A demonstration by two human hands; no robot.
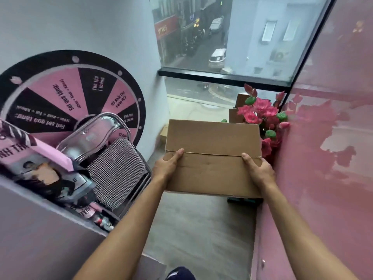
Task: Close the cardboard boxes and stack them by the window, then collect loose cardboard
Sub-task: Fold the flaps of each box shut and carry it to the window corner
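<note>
— Hidden or cut off?

— Underside of the cardboard box [213, 156] out of sight, along with most fingers of both hands; only thumbs and backs showing. Hard to say how the fingers lie beneath. More cardboard boxes [239, 107] by the window [222, 47], mostly covered by pink artificial flowers [260, 116]; count unclear. Another piece of cardboard [163, 134] peeking out at the box's left edge, mostly masked. Something dark and green [245, 200] under the near right corner, too little showing to identify. Dark shoe tip [179, 273] cropped at the bottom.

— Grip?

— Left hand [167, 165] clamped on the near left corner, thumb laid on top across the flap seam. Right hand [258, 168] clamped on the near right corner, thumb likewise on top. Box closed, level, held up off the grey floor [197, 229], in front of the window.

— Edges, room to move?

— Narrow lane. Pink glossy wall [323, 158] just beside the box's right edge. On the left, a chrome-framed chair [113, 164] near the left hand, prize wheel [66, 98] on the white wall behind it, posters [40, 164] lower left. Open floor beneath and toward the camera; window sill bar straight ahead.
</note>
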